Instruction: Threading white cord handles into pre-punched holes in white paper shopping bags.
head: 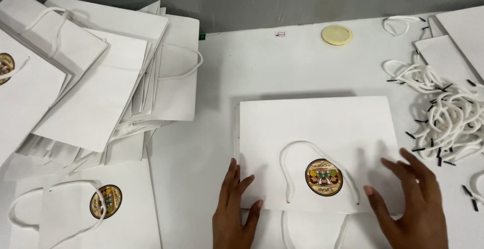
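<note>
Both hands — left hand [236, 206], right hand [411, 198] — rest flat on white paper bag [315, 143].

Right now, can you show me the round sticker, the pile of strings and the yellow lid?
round sticker [323, 177], head view, its middle.
pile of strings [448, 115], head view, tangle's centre.
yellow lid [337, 35], head view, its top.

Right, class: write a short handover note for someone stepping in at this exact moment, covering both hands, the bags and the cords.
Left hand: flat, open, on the lower left edge of the white paper bag.
Right hand: flat, open, on its lower right corner.
The bag lies flat at table centre, cord handle fitted on the visible side, round emblem up.
Done: corded bags stacked at left.
Left: loose cords and flat bags at right.
</note>
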